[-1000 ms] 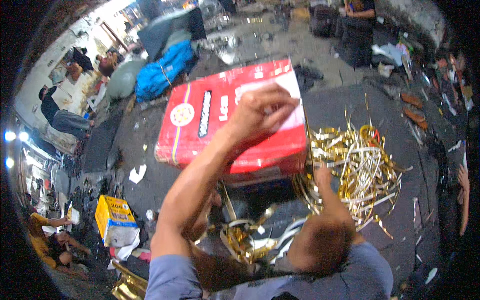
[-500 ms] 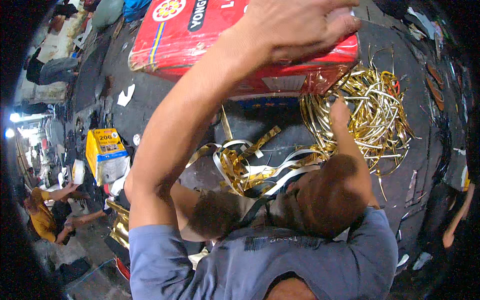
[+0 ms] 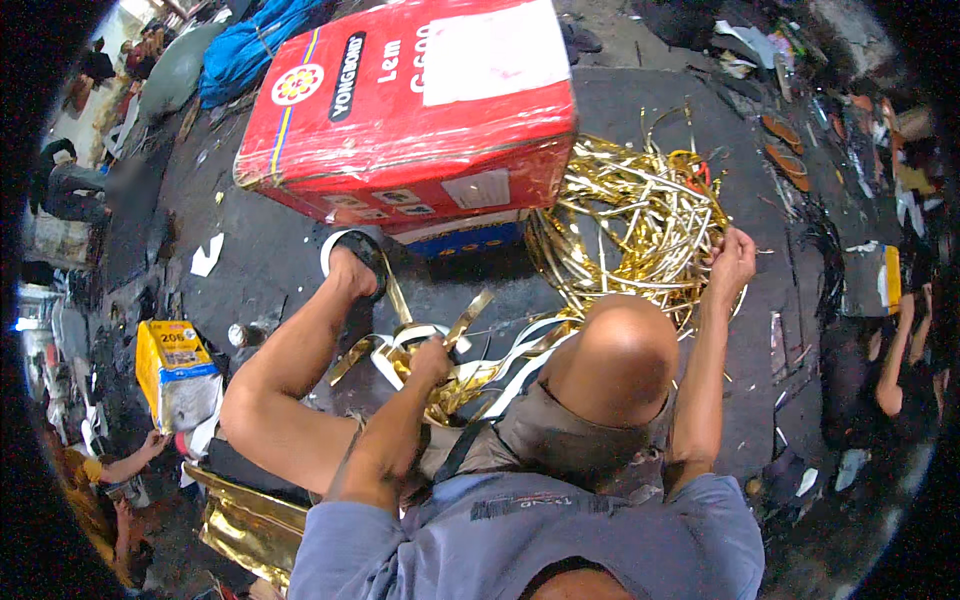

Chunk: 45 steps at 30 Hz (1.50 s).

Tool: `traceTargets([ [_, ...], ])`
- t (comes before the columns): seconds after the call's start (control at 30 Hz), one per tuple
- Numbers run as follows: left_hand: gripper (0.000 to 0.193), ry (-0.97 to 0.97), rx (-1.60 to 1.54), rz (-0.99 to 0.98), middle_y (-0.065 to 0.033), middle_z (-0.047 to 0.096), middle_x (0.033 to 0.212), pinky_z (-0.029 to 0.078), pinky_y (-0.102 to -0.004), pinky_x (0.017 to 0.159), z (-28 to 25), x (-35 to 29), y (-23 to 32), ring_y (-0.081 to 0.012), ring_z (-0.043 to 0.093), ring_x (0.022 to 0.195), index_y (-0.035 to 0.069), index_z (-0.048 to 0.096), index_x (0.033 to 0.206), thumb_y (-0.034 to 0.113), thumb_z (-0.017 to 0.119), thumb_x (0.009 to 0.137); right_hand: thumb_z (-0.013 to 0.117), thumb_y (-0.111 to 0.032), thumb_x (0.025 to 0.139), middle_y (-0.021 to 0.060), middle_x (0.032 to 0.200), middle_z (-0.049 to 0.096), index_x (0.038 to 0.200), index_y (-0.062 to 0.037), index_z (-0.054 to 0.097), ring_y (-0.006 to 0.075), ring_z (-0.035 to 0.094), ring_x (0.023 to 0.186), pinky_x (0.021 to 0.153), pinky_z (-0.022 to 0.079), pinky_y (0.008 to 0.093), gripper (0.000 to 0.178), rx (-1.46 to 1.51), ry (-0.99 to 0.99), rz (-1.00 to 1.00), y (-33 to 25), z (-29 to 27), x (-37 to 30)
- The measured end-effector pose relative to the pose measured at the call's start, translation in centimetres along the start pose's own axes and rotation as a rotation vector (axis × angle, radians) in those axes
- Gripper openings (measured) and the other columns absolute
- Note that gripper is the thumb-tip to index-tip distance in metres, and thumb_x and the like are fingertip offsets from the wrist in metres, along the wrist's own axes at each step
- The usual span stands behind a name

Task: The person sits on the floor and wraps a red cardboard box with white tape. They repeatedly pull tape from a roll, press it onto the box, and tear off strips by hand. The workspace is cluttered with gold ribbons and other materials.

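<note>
My left hand (image 3: 432, 362) is down between my legs, its fingers closed at a tangle of flat gold and white strips (image 3: 515, 375). Which strand lies in the fingers is partly hidden. On the right, my right hand (image 3: 735, 258) is curled, fingertips pinched at the outer edge of a big heap of shiny gold cords (image 3: 640, 225). The heap lies on the dark floor against the right side of a red carton (image 3: 410, 130), which is wrapped in clear film and has a white patch on top.
A yellow, blue and white box (image 3: 180, 370) stands at the left near a small can (image 3: 238, 335). A gold sheet (image 3: 250, 530) lies by my left hip. Orange sandals (image 3: 785, 150) are at the far right. Other people's arms reach in at both sides, near a grey-yellow box (image 3: 870, 280).
My left hand has come down from above the red carton to the strips between my legs. My right hand has shifted to the heap's right edge. The view has also shifted.
</note>
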<state>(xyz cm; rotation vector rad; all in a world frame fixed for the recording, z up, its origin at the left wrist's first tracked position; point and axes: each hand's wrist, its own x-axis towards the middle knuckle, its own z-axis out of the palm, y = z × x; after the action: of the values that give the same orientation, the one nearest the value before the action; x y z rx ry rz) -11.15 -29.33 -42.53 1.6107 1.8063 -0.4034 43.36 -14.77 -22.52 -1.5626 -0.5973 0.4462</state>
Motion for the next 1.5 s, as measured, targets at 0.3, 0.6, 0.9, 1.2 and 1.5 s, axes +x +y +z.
traceTargets([
  [0.3, 0.032, -0.245, -0.755, 0.732, -0.0073, 0.063, 0.066, 0.051, -0.0385, 0.055, -24.3, -14.5, 21.0, -0.0197, 0.064, 0.058, 0.002, 0.066, 0.103, 0.032, 0.054, 0.107, 0.075, -0.005, 0.082, 0.0077, 0.12, 0.069, 0.122, -0.0058, 0.068, 0.0239, 0.064, 0.118, 0.103, 0.05, 0.0392, 0.04, -0.264, -1.338, -0.522, -23.1, 4.5, -12.5],
  [0.6, 0.023, -0.353, -0.866, 0.931, -0.0044, 0.071, 0.08, 0.052, -0.0245, 0.049, -38.8, -24.9, 15.1, -0.0085, 0.066, 0.059, -0.001, 0.068, 0.102, 0.019, 0.077, 0.096, 0.085, -0.007, 0.074, 0.009, 0.087, 0.075, 0.097, -0.0028, 0.076, 0.0208, 0.073, 0.077, 0.07, 0.056, 0.0325, 0.025, -0.165, -1.415, -0.773, -30.1, 9.0, -17.2],
  [0.9, 0.035, 0.661, -0.246, 0.761, -0.0148, 0.072, 0.084, 0.057, -0.0434, 0.071, -43.2, -25.4, 5.3, -0.0316, 0.074, 0.08, 0.007, 0.061, 0.116, 0.008, 0.072, 0.083, 0.077, -0.011, 0.082, 0.0067, 0.072, 0.075, 0.087, 0.0009, 0.077, 0.0091, 0.064, 0.058, 0.053, 0.047, 0.0257, 0.013, -0.439, -1.299, -0.599, -34.8, 13.4, -11.5],
  [1.2, 0.022, 0.078, -1.239, 1.0, -0.0116, 0.07, 0.072, 0.058, -0.0312, 0.051, -50.5, -19.6, -5.9, -0.0186, 0.067, 0.053, 0.001, 0.066, 0.094, 0.022, 0.064, 0.103, 0.073, -0.025, 0.099, 0.003, 0.072, 0.073, 0.088, -0.0035, 0.074, 0.0056, 0.06, 0.054, 0.047, 0.043, 0.0224, 0.024, -0.394, -1.479, -0.547, -32.3, 21.4, -4.4],
  [1.5, 0.06, 0.944, -2.802, 0.387, -0.0264, 0.055, 0.13, 0.063, -0.0416, 0.084, -52.9, -8.2, 2.6, -0.0337, 0.069, 0.095, -0.003, 0.035, 0.145, 0.043, 0.046, 0.109, 0.068, -0.015, 0.093, 0.0123, 0.083, 0.075, 0.096, 0.0021, 0.073, 0.0203, 0.07, 0.072, 0.068, 0.055, 0.0352, 0.018, -0.481, -1.208, -1.029, -28.9, 26.5, -7.3],
])
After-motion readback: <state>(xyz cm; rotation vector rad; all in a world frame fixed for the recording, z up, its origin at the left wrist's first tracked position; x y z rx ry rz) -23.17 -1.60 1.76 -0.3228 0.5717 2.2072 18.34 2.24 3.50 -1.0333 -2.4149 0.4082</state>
